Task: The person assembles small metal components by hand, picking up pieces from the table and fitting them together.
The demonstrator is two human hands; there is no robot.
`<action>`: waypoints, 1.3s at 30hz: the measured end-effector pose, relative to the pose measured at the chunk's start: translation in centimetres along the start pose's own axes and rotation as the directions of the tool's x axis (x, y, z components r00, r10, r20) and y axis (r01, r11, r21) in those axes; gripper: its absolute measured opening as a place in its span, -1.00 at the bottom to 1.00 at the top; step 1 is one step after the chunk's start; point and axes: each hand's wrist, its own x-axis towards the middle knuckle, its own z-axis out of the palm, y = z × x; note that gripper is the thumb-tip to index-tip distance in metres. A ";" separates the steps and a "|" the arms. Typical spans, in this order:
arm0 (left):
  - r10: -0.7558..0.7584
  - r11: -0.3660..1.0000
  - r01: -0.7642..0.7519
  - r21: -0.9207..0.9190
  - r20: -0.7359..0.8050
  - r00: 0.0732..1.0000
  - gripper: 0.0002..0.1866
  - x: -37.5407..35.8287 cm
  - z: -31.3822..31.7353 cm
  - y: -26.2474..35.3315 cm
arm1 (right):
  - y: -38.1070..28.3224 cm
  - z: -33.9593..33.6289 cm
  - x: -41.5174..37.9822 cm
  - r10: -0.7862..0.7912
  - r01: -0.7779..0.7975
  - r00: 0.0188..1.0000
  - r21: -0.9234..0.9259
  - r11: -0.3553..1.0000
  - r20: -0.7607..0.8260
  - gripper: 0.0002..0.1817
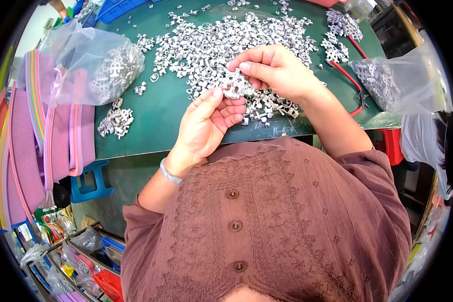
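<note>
Just above the near edge of the green table (pixel 151 121), both hands meet over a wide heap of small silvery metal parts (pixel 201 48). My left hand (pixel 204 118), with a bracelet at the wrist, holds a metal piece with several openings (pixel 234 84) between thumb and fingers. My right hand (pixel 267 70) comes in from the right, thumb and index finger pinched together at the upper side of that piece. Whatever is between those fingertips is too small to make out. A small pile of joined metal pieces (pixel 117 121) lies left of my left hand.
A clear bag of metal parts (pixel 117 68) is on the table's left, another bag (pixel 382 83) on the right. Red-handled pliers (pixel 358 88) lie near the right bag. Joined pieces (pixel 337 38) lie at the back right. A blue stool (pixel 91 186) stands below left.
</note>
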 end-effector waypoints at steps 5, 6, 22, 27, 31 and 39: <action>-0.019 0.999 0.019 -0.028 0.005 1.000 -0.74 0.0 -0.1 -0.1 | 0.1 -0.1 0.0 -0.002 0.002 1.000 -0.003 1.000 0.012 -0.82; -0.023 0.999 0.024 -0.040 0.013 1.000 -0.75 0.0 -0.1 -0.1 | 0.1 -0.1 0.1 -0.001 0.001 1.000 0.002 1.000 0.014 -0.82; -0.053 0.987 0.068 -0.147 0.103 0.993 -0.80 0.2 -0.6 -0.2 | 0.3 -0.3 0.1 -0.009 0.009 0.999 0.002 1.000 0.031 -0.80; -0.052 0.985 0.068 -0.157 0.105 0.993 -0.81 0.2 -0.6 -0.3 | 0.2 -0.3 0.0 -0.035 0.034 0.998 0.021 0.999 0.055 -0.79; -0.056 0.984 0.075 -0.163 0.116 0.992 -0.81 0.2 -0.6 -0.4 | 0.0 -0.4 -0.1 -0.031 0.030 0.998 0.019 0.999 0.062 -0.79; -0.045 0.984 0.067 -0.167 0.130 0.990 -0.81 0.1 -0.8 -0.5 | -0.3 -0.2 -0.5 -0.060 0.060 0.996 0.003 0.998 0.066 -0.79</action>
